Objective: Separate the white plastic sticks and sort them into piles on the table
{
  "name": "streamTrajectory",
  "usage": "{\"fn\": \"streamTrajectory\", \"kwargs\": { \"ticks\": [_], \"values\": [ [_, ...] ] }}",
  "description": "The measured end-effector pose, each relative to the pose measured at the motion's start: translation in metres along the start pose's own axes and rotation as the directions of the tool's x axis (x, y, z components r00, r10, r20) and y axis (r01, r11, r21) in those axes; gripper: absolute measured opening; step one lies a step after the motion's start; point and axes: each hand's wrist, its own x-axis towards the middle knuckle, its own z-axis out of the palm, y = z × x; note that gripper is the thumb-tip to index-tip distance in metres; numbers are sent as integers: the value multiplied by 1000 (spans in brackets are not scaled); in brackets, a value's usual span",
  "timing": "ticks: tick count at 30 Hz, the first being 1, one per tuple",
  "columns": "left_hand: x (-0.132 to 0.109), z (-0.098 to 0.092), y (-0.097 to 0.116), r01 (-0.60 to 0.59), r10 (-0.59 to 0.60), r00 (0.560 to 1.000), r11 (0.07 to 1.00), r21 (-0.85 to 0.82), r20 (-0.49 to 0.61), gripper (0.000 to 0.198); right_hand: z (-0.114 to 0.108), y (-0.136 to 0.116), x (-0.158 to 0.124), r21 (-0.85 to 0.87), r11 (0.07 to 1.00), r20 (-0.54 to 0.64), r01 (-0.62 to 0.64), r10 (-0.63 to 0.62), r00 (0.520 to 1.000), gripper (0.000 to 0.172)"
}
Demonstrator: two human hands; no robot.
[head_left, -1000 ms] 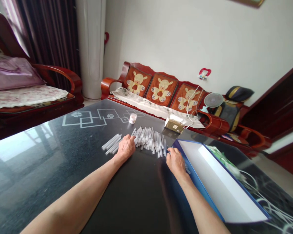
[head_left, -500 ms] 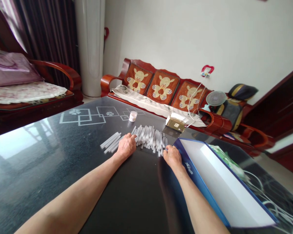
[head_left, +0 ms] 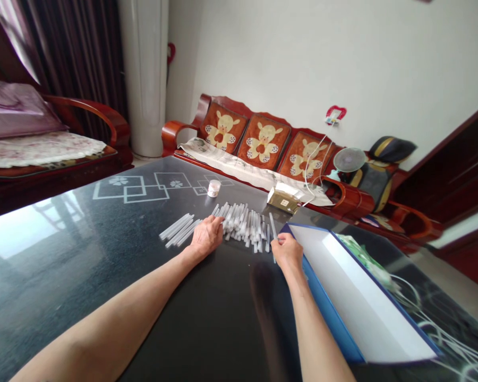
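Translucent sticks [head_left: 244, 223] lie heaped on the dark table [head_left: 215, 318]; the right hand [head_left: 288, 252] pinches a single stick [head_left: 273, 226], the left hand [head_left: 207, 235] curls beside the heap, its hold impossible to tell

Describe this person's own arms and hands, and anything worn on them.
The left hand and right hand wear no gloves. The left forearm and right forearm taper toward bare wrists, with no sleeve, watch or bracelet in view.
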Motion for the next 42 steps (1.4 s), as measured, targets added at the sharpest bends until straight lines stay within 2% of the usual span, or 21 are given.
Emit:
{"fn": "streamTrajectory", "kwargs": {
  "ticks": [2,4,5,6,8,11,12,13,14,15,16,17,19,20,21,24,28,31,34,42],
  "values": [
    [1,-1,7,33,-27,999,984,-174,34,28,5,-7,-18,326,945,-8,-8,12,1000,30],
    [2,-1,14,150,-102,985,905,-397,141,29,16,-18,-40,631,774,88,-52,-5,996,37],
    [3,-1,16,233,-137,966,828,-509,219,31,22,-24,-52,718,690,153,-89,-32,988,40],
    [4,-1,19,316,-158,941,726,-610,299,33,28,-29,-62,765,633,198,-118,-57,979,41],
    [5,-2,23,454,-157,887,472,-755,435,36,39,-37,-79,798,581,260,-160,-92,961,39],
    [7,-5,28,563,-122,825,116,-818,551,36,47,-42,-92,791,596,293,-138,-171,941,34],
    [8,-6,30,577,-107,815,47,-815,570,37,48,-42,-93,785,608,292,-113,-203,935,32],
    [8,-8,32,579,-95,813,19,-815,575,37,49,-41,-93,782,616,291,-95,-226,929,31],
    [9,-10,33,565,-89,824,45,-824,560,36,49,-39,-92,784,613,294,-93,-236,926,30],
    [8,-11,35,530,-83,848,131,-838,524,33,49,-37,-90,794,599,296,-106,-229,927,30],
    [7,-12,36,467,-68,882,270,-842,467,32,49,-35,-87,808,575,293,-127,-207,933,31],
    [6,-13,37,373,-41,917,443,-815,397,33,48,-32,-84,825,546,284,-147,-176,942,32],
    [1,-13,38,116,73,962,764,-634,263,37,48,-25,-76,855,494,239,-156,-111,965,36],
    [-3,-13,38,-20,152,963,863,-504,223,38,48,-22,-72,863,482,216,-150,-84,973,38],
    [-6,-12,38,-138,229,951,915,-378,206,37,47,-19,-68,865,479,199,-147,-60,978,39],
    [-13,-8,37,-364,380,895,925,-112,234,37,47,-14,-60,850,499,197,-168,-6,980,43],
    [-15,-6,35,-451,420,862,891,53,283,39,46,-18,-60,783,594,218,-182,12,976,43],
    [-15,-5,33,-478,433,848,874,91,305,37,45,-23,-61,711,676,234,-192,30,972,44],
    [-14,-5,32,-477,432,849,875,86,305,32,47,-22,-59,671,713,260,-202,28,965,45],
    [-15,0,34,-494,475,850,869,31,229,37,51,-16,-57,737,651,257,-183,-19,966,42]
  ]
}}
